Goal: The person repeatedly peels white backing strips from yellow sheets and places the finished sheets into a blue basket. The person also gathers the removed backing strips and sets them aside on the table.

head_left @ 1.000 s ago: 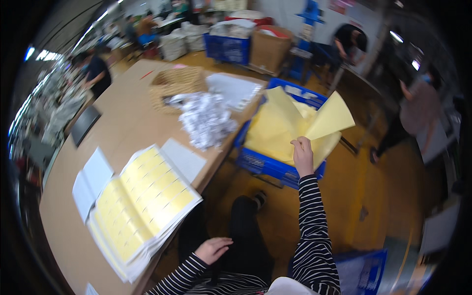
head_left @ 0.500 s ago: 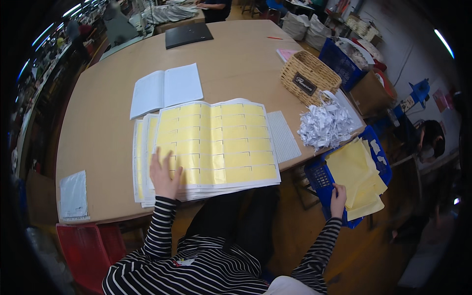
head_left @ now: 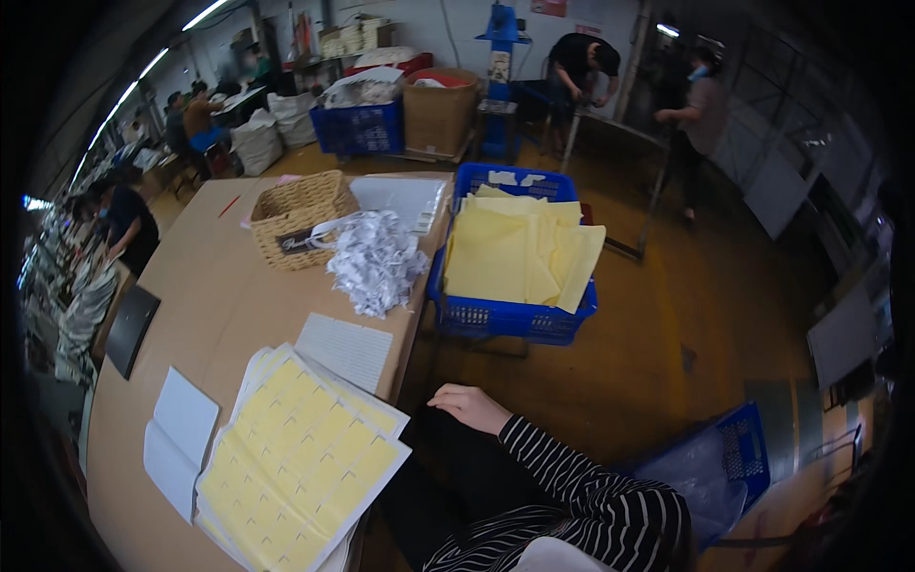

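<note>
My right hand (head_left: 469,407) rests over my dark-trousered thigh beside the table edge, its fingers lying loosely extended with nothing visible in them. My left hand is out of the picture. A stack of yellow printed sheets (head_left: 295,448) with white margins lies on the table's near corner, left of my right hand. Under its far side a white gridded sheet (head_left: 355,355) sticks out. Beyond the table edge stands a blue plastic basket (head_left: 515,319), heaped with loose yellow sheets (head_left: 505,253).
On the brown table (head_left: 205,286) are a wicker basket (head_left: 286,214), a pile of white strips (head_left: 376,262), an open notebook (head_left: 181,429) and a black flat board (head_left: 132,329). Another blue basket (head_left: 748,453) with clear plastic sits at right. Two people stand beyond a metal frame (head_left: 620,129).
The view has swung right. My right hand has left the yellow sheets in the blue basket and come back over my lap. My left hand, earlier above the printed stack, has gone out of view.
</note>
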A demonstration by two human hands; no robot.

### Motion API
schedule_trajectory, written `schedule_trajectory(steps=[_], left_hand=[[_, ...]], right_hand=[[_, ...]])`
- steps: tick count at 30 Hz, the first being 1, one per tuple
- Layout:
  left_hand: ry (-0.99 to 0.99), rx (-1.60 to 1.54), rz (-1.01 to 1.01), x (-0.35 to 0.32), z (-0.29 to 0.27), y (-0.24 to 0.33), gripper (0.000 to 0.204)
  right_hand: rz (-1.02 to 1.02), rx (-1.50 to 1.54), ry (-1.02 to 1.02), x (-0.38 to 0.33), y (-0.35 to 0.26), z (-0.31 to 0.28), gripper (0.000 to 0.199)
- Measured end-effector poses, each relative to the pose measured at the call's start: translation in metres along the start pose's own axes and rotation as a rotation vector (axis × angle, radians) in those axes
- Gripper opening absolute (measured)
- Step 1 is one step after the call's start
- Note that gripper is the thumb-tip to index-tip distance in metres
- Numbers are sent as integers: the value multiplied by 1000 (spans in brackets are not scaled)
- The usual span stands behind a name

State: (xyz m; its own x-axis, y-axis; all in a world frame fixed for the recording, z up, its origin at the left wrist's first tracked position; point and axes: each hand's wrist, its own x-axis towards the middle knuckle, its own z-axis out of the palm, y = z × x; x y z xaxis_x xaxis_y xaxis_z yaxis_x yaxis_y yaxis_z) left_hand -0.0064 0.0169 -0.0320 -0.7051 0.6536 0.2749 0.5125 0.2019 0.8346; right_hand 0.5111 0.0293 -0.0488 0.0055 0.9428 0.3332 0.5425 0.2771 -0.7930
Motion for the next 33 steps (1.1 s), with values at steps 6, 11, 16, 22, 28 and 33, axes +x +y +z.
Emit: schedule_trajectory(steps=[6, 11, 16, 22, 28, 33], left_hand=[[-243, -128, 300, -35, 39, 96, 57], [-605, -300, 454, -81, 66, 166, 51], [-1029, -467, 563, -131, 83, 224, 45], [-1644, -755, 622, -199, 85, 285, 37], [-2121, -1025, 242, -265, 65, 329, 23], [-1919, -705, 145, -267, 106, 307, 23]], right_hand=[[-50, 48, 85, -4, -21, -8, 17], [-85, 77, 277, -4, -47, -24, 22], [-36, 119, 599, -14, -67, -59, 21], [-147, 176, 1047, -57, -77, -108, 12], [-532, 162, 1224, -102, -100, -146, 9], [-552, 245, 1249, -109, -116, -148, 17]])
